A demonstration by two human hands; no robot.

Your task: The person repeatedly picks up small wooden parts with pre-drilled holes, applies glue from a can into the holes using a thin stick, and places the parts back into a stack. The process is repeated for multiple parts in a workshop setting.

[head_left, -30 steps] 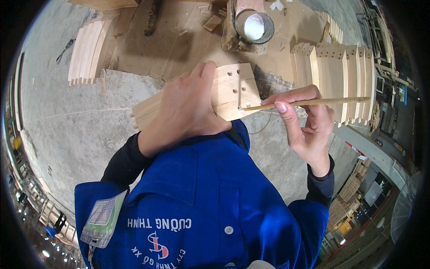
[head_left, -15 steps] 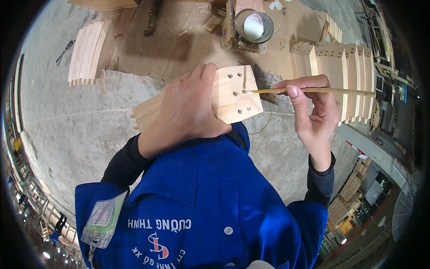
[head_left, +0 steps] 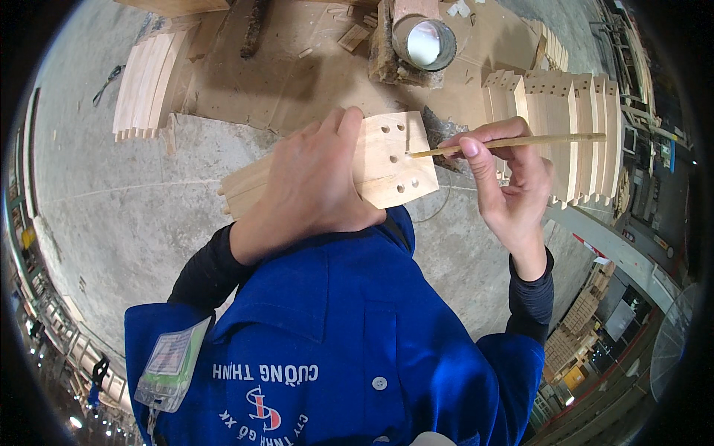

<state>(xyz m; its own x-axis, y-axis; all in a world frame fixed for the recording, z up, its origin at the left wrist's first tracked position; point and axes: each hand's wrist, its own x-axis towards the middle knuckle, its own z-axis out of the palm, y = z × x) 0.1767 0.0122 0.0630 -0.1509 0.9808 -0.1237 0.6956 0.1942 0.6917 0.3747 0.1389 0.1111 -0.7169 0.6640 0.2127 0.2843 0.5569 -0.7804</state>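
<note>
My left hand [head_left: 312,175] is wrapped over a pale wooden block [head_left: 375,178], which lies at a slant in front of my chest. Several round holes are drilled in the block's right end, and dowel-like pegs stick out at its left end. Between the thumb and fingers of my right hand [head_left: 513,175] is a thin wooden stick [head_left: 513,142]. Its left tip sits in or at one hole near the block's right edge; how deep it goes I cannot tell.
Beyond the block stands a round container of white liquid [head_left: 424,43] on a rough wooden piece. Drilled wooden parts [head_left: 569,126] are stacked at the right, and more pegged parts [head_left: 149,85] at the left. Cardboard [head_left: 260,82] covers the surface between them.
My right hand has shifted slightly left, and the stick has tilted, its tip now down into the hole. The block has moved only a little.
</note>
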